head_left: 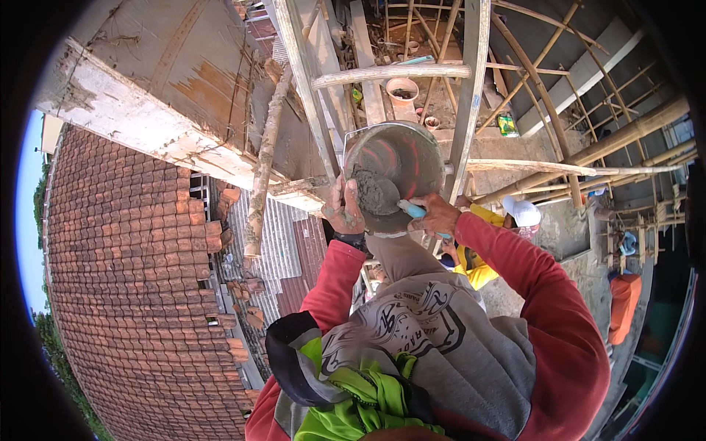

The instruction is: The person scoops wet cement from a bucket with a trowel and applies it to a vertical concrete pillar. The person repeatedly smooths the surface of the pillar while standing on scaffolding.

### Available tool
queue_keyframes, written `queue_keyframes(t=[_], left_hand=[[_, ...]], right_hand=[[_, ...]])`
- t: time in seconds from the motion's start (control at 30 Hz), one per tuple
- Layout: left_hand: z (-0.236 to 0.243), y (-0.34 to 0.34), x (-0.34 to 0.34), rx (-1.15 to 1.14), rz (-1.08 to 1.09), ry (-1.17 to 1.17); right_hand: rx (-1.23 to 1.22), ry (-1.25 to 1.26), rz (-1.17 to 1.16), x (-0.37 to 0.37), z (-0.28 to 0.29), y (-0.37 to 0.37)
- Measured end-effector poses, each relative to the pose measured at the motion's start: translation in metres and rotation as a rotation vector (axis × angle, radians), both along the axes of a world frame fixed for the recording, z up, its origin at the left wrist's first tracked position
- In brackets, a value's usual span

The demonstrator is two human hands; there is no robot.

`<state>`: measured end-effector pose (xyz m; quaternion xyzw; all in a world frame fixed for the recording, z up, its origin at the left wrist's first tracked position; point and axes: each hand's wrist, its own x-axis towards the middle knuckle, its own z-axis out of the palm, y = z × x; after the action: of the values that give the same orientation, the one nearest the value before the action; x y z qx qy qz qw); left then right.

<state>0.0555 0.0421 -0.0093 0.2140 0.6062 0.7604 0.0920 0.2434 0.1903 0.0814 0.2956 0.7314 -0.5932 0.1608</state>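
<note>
A dark bucket [418,151] is tilted so that its mouth faces me, with wet grey mortar [376,192] inside. At its left rim is my left hand [344,211], closed on the edge, with mortar smeared on the fingers. My right hand [437,215] is wrapped round the light blue handle of a trowel [412,209] at the lower right of the bucket. The trowel's blade reaches into the mortar and is mostly hidden by it.
A wooden ladder [390,75] rises around the bucket. Bamboo scaffolding [588,158] spans the right. Tiled roofing [132,272] lies at left, a concrete beam [147,125] above it. Below are a pale tub [401,91] and a co-worker in yellow [482,273] with a white cap [522,212].
</note>
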Motion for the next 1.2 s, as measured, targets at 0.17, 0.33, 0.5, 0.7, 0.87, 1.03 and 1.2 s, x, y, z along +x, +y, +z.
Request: queue_keyframes(t=[0.17,0.33,0.5,0.7,0.87,1.03,1.2], left_hand=[[0.031,0.005,0.007,0.041,0.139,-0.058],[0.022,-0.003,-0.003,0.254,0.182,-0.51],[-0.01,0.008,-0.011,0.37,0.279,-0.531],[-0.113,0.005,-0.028,0.752,0.108,-0.73],[-0.015,0.005,-0.01,0.174,0.31,-0.401],[-0.03,0.007,-0.024,0.012,0.354,-0.293],[-0.012,0.007,-0.012,0.003,0.347,-0.281]], right_hand=[[0.054,0.138,-0.104,0.005,0.014,-0.011],[0.48,0.361,0.101,-0.004,0.058,0.03],[0.733,0.476,0.395,-0.029,0.202,0.04],[0.647,0.739,0.83,-0.094,0.33,-0.022],[0.204,0.689,0.988,-0.181,0.407,-0.096],[-0.469,0.902,0.952,-0.277,0.476,-0.109],[-0.658,0.99,0.555,-0.32,0.454,-0.072]])
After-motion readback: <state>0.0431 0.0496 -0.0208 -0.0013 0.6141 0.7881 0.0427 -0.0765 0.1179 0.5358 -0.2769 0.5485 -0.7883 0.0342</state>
